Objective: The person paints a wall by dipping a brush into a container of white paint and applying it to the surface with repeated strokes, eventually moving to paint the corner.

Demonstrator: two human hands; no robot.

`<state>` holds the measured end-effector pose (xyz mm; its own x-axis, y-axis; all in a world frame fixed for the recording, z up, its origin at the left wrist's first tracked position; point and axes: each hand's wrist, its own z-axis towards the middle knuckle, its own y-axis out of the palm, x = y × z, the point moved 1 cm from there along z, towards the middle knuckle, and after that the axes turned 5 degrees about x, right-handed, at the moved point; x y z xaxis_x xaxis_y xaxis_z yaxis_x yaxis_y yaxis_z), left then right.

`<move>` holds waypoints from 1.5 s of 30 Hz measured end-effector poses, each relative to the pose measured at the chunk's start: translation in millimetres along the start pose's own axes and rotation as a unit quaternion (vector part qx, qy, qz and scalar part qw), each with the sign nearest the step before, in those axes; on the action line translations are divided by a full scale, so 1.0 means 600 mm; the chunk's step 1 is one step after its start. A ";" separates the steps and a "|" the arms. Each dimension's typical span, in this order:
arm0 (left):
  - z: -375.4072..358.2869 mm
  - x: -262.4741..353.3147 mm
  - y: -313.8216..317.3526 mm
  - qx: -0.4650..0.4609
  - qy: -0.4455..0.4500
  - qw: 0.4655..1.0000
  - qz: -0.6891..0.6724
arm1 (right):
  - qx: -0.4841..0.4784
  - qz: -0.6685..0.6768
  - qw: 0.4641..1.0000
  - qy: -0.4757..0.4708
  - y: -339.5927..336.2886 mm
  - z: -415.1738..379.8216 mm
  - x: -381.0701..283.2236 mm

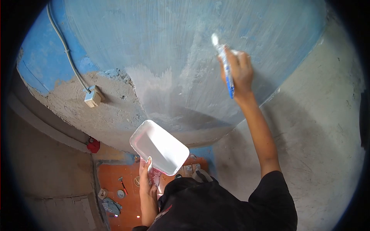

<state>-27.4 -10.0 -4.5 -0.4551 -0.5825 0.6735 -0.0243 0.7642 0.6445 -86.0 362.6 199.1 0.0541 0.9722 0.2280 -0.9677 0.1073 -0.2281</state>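
Note:
My right hand (239, 71) is closed around a paintbrush (228, 75) with a blue, white-smeared handle. The brush's whitish bristles point up at the wall (154, 42), which is blue under a streaky pale coat. Low in front of my body, my left hand (145, 179) grips a white rectangular plastic tub (160, 146) by its near-left side, thumb at the rim. The tub is tilted so its white inside faces up, partly in shadow, and pinkish smears mark its outside. Some fingers are hidden beneath it.
A socket box (92, 99) with a grey cable (65, 44) is mounted on the rough wall to the left. Below, the orange floor (129, 173) carries a red-handled hammer (123, 184) and a crumpled cloth (111, 206). A bare grey wall (308, 127) stands at right.

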 end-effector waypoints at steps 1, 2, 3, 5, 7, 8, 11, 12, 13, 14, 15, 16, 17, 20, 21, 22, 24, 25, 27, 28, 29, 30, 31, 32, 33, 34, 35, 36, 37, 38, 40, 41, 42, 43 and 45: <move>-0.001 -0.001 -0.002 0.004 0.002 1.000 -0.002 | -0.009 -0.025 1.000 0.001 0.004 -0.007 0.003; -0.001 -0.001 -0.003 0.007 0.005 1.000 -0.004 | -0.017 -0.050 0.999 0.003 0.011 -0.018 0.006; -0.001 -0.002 -0.003 0.009 0.007 1.000 -0.006 | -0.026 -0.076 0.997 0.005 0.020 -0.034 0.007; -0.002 -0.002 -0.004 0.010 0.007 1.000 -0.008 | -0.061 -0.096 0.993 -0.033 0.056 -0.121 -0.006; -0.003 0.000 -0.003 0.008 -0.003 1.000 -0.015 | -0.108 -0.085 0.989 -0.049 0.079 -0.211 -0.035; -0.004 0.003 -0.003 0.007 -0.013 1.000 -0.022 | -0.137 -0.063 0.988 -0.045 0.084 -0.252 -0.054; -0.005 0.011 0.000 0.000 -0.026 1.000 -0.014 | -0.223 0.011 0.973 -0.050 0.119 -0.376 -0.101; -0.007 0.012 -0.001 -0.003 -0.030 1.000 -0.007 | -0.258 0.049 0.964 -0.039 0.121 -0.399 -0.116; -0.008 0.009 -0.005 0.002 -0.021 1.000 0.012 | -0.293 0.085 0.952 -0.029 0.121 -0.419 -0.124; -0.006 0.005 -0.011 0.006 -0.012 0.999 0.030 | -0.304 0.083 0.949 -0.025 0.114 -0.413 -0.121; -0.004 0.004 -0.015 0.010 -0.001 0.999 0.048 | -0.314 0.082 0.946 -0.022 0.104 -0.386 -0.108; -0.004 0.008 -0.014 0.013 -0.007 0.999 0.029 | -0.325 0.080 0.942 -0.019 0.098 -0.352 -0.096; -0.008 0.012 -0.010 0.016 -0.015 1.000 0.010 | -0.286 0.092 0.954 0.002 0.096 -0.309 -0.079; -0.014 0.013 -0.008 0.022 -0.024 0.999 -0.015 | -0.133 0.045 0.990 0.007 0.063 -0.171 -0.040; -0.014 0.012 -0.010 0.023 -0.023 0.999 -0.018 | -0.079 0.024 0.997 0.002 0.055 -0.134 -0.029; -0.013 0.010 -0.012 0.029 -0.022 0.999 -0.018 | -0.047 0.012 0.999 0.005 0.054 -0.108 -0.025; -0.014 0.004 -0.020 0.042 -0.022 0.999 -0.018 | 0.016 -0.011 1.000 0.013 0.059 -0.084 -0.023; -0.015 0.002 -0.024 0.052 -0.022 0.998 -0.015 | 0.003 -0.019 1.000 0.018 0.073 -0.106 -0.027; -0.017 -0.002 -0.031 0.069 -0.019 0.997 -0.005 | -0.026 -0.039 0.999 0.010 0.107 -0.189 -0.048; -0.017 -0.003 -0.036 0.083 -0.022 0.996 -0.005 | -0.041 -0.051 0.998 0.007 0.122 -0.244 -0.062; -0.014 -0.005 -0.041 0.095 -0.022 0.995 -0.004 | -0.058 -0.041 0.997 0.013 0.139 -0.303 -0.078; -0.010 -0.010 -0.050 0.108 -0.025 0.994 -0.006 | -0.078 -0.030 0.996 0.017 0.152 -0.366 -0.096; -0.002 -0.018 -0.069 0.113 -0.031 0.993 -0.010 | -0.118 -0.020 0.993 0.016 0.159 -0.426 -0.114; 0.003 -0.021 -0.072 0.108 -0.030 0.994 0.010 | -0.157 -0.009 0.988 0.015 0.167 -0.485 -0.131; 0.004 -0.017 -0.072 0.103 -0.030 0.994 0.033 | -0.196 0.003 0.980 0.024 0.174 -0.546 -0.150; 0.007 -0.016 -0.069 0.096 -0.026 0.994 0.055 | -0.232 0.015 0.972 0.032 0.184 -0.600 -0.166; 0.015 -0.017 -0.067 0.101 -0.021 0.993 0.054 | -0.265 0.031 0.963 0.044 0.194 -0.648 -0.178; 0.019 -0.018 -0.065 0.108 -0.017 0.992 0.056 | -0.300 0.049 0.951 0.058 0.198 -0.694 -0.192; 0.024 -0.021 -0.064 0.114 -0.013 0.992 0.056 | -0.334 0.066 0.938 0.070 0.201 -0.715 -0.198; 0.028 -0.024 -0.064 0.115 -0.010 0.992 0.056 | -0.362 0.073 0.926 0.077 0.204 -0.734 -0.199; 0.033 -0.025 -0.060 0.121 -0.004 0.991 0.056 | -0.418 0.091 0.900 0.089 0.200 -0.746 -0.205; 0.032 -0.024 -0.056 0.121 -0.006 0.991 0.061 | -0.414 0.136 0.892 0.119 0.191 -0.748 -0.205; 0.034 -0.022 -0.051 0.118 -0.006 0.991 0.065 | -0.407 0.180 0.884 0.147 0.183 -0.737 -0.198; 0.036 -0.021 -0.045 0.114 -0.006 0.991 0.067 | -0.398 0.222 0.873 0.173 0.175 -0.720 -0.191; 0.040 -0.026 -0.042 0.112 -0.009 0.993 0.042 | -0.317 0.274 0.874 0.245 0.154 -0.684 -0.192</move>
<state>-41.1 -13.3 -40.1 -0.4798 -0.5103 0.7137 -0.1811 0.8535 0.4886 -80.5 345.8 -236.5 -0.1260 0.8700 -0.4767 -0.5591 -0.4592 -0.6903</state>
